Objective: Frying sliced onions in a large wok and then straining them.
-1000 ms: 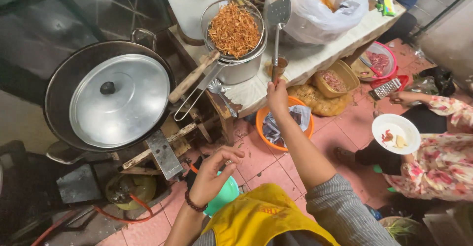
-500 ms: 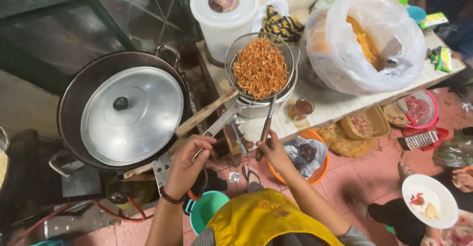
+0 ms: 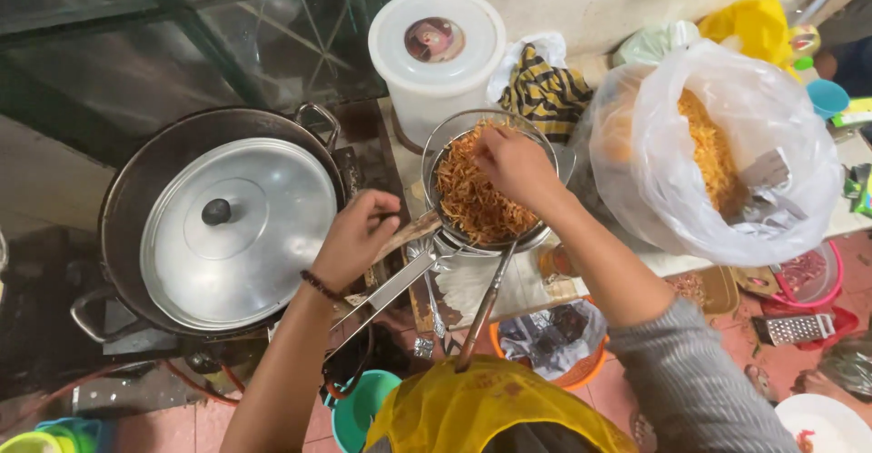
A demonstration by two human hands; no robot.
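A wire strainer full of orange-brown fried strips rests on a metal pot on the counter. My right hand is inside the strainer, with its fingers bunched down into the strips. The strainer's wooden handle points toward the wok, and my left hand is closed around it. A long metal spatula lies loose below the strainer, its handle pointing back at me.
At left, a big dark wok carries a round metal lid. A white lidded bucket and a striped cloth stand behind the strainer. Right of it is a plastic bag of fried strips. An orange basket, grater and green tub sit on the floor.
My right hand lowered the spatula, let it go and moved up into the strainer. My left hand rose from below and closed on the strainer's wooden handle.
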